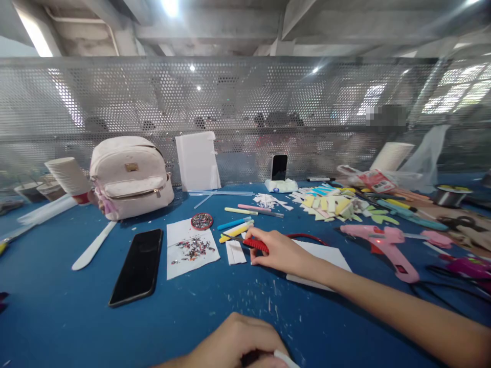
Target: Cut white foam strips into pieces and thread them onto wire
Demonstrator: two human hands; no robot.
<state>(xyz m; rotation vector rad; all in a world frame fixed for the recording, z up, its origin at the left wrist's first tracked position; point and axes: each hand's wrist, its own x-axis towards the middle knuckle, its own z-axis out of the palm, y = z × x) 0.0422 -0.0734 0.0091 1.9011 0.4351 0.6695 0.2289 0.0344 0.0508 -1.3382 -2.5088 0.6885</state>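
My right hand (274, 249) reaches in from the right, its fingers closed around the red ridged handle (256, 245) of a tool. The tool's thin dark tip (232, 237) points left, over a yellow marker (240, 231); its exact kind is hard to tell. White paper strips (235, 252) lie just left of the fingers. At the bottom edge, my left hand (240, 340) is curled around a white piece (286, 358), mostly cut off by the frame. Under my right forearm lies a white sheet (326, 254).
A black phone (136, 267) and a paper with colourful bits (192, 250) lie left. Behind stand a white backpack (132, 176) and an upright phone (279, 167). Foam pieces (332, 203) are heaped back right, near a pink glue gun (387, 243) with its cable.
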